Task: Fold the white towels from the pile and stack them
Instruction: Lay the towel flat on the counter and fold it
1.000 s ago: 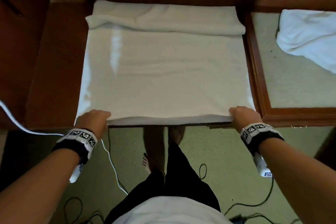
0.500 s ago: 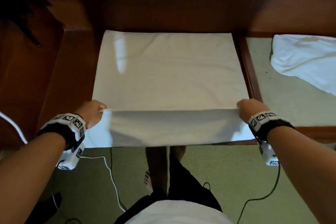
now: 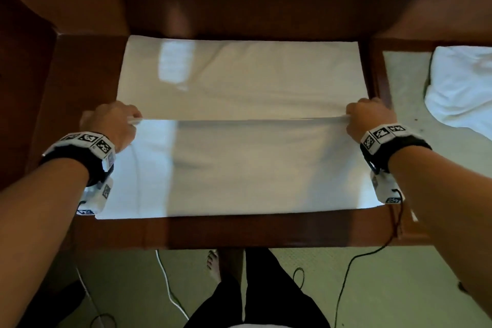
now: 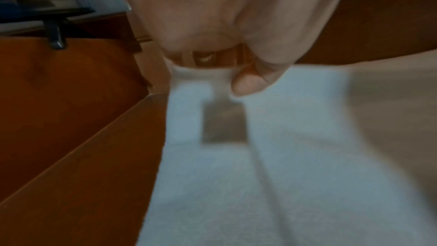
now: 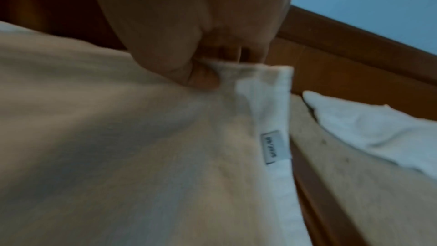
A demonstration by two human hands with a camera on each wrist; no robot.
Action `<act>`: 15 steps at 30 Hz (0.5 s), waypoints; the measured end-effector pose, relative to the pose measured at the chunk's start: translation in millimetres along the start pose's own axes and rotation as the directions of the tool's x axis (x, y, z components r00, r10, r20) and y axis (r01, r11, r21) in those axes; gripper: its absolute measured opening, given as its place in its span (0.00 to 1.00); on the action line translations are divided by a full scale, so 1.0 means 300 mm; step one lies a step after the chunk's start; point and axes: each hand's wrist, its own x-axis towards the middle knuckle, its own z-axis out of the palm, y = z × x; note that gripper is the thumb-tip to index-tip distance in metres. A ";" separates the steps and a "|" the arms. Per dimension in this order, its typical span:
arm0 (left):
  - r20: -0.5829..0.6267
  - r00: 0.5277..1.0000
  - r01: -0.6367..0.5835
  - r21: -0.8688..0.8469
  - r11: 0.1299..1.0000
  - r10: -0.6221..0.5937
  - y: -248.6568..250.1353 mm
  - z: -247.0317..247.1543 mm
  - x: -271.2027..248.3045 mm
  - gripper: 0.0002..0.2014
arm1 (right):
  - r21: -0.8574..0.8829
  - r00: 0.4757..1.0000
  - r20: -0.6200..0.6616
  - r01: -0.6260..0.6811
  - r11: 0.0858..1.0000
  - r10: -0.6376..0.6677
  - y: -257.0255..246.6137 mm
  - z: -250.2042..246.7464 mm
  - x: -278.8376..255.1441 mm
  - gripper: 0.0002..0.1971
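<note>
1. Both hands have carried the white cotton towel's [image 3: 239, 82] near edge further across the brown wooden bench [image 3: 239, 231].
2. Left hand [image 3: 111, 125] and right hand [image 3: 370, 120] have fingers clamped on its corners, keeping the fold taut.

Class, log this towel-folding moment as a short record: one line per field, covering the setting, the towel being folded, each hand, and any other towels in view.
setting: white towel spread on a wooden table
fold state: near edge lifted and carried partway toward the far edge
left hand: pinches the left corner of the lifted edge
right hand: pinches the right corner of the lifted edge
label: small tag sewn at the towel's right edge
other towels: crumpled white towel pile lying to the right
</note>
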 end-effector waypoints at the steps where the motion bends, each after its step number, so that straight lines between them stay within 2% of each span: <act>1: -0.036 0.999 -0.010 0.015 1.000 0.010 0.001 0.036 0.000 0.21 | 0.043 0.997 -0.078 -0.011 0.999 0.014 0.002 0.031 -0.005 0.21; 3: -0.115 0.992 -0.049 -0.034 0.998 0.045 0.014 0.112 -0.037 0.35 | 0.155 0.976 -0.217 0.009 0.988 0.025 -0.007 0.118 -0.047 0.26; 5: -0.146 0.985 -0.096 -0.066 0.993 0.086 0.036 0.213 -0.097 0.38 | 0.234 0.965 -0.264 0.075 0.969 -0.011 -0.030 0.226 -0.119 0.27; 9: 0.023 0.993 -0.118 -0.069 0.991 0.120 0.039 0.439 -0.259 0.38 | 0.304 1.000 -0.017 0.019 0.953 -0.015 -0.050 0.444 -0.302 0.34; 12: 0.040 0.994 -0.104 -0.055 0.993 0.107 0.013 0.541 -0.375 0.37 | 0.291 1.000 -0.006 0.011 0.957 -0.010 -0.028 0.534 -0.400 0.35; 15: 0.039 0.995 -0.088 -0.057 0.995 0.090 0.017 0.566 -0.449 0.38 | 0.294 1.000 0.000 0.003 0.956 -0.003 -0.015 0.540 -0.427 0.36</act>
